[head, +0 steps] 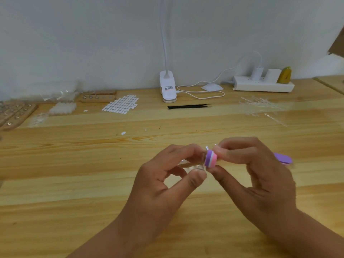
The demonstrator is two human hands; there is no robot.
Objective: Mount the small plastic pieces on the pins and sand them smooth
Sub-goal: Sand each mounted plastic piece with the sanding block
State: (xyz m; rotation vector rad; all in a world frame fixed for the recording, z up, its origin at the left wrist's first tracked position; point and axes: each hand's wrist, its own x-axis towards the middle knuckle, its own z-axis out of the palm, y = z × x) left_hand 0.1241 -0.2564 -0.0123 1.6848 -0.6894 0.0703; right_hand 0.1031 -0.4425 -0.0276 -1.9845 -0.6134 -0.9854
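Note:
My left hand (pixel 167 175) pinches a small clear plastic piece (pixel 198 167) between thumb and fingers, just above the wooden table. My right hand (pixel 249 170) grips a purple and pink sanding file (pixel 211 158); its near end lies against the clear piece, and its far purple end (pixel 283 158) sticks out behind the hand. Wooden pin blocks (pixel 96 96) with metal pins stand at the back left, and more pin blocks (pixel 14 113) sit at the far left edge. A sheet of small white oval pieces (pixel 121 104) lies near them.
A white clip lamp (pixel 167 86) with its cable stands at the back middle, black tweezers (pixel 189 107) in front of it. A white power strip (pixel 263 85) sits at the back right. Clear plastic sprues (pixel 260 107) lie right; bags of clear pieces (pixel 62 108) lie left.

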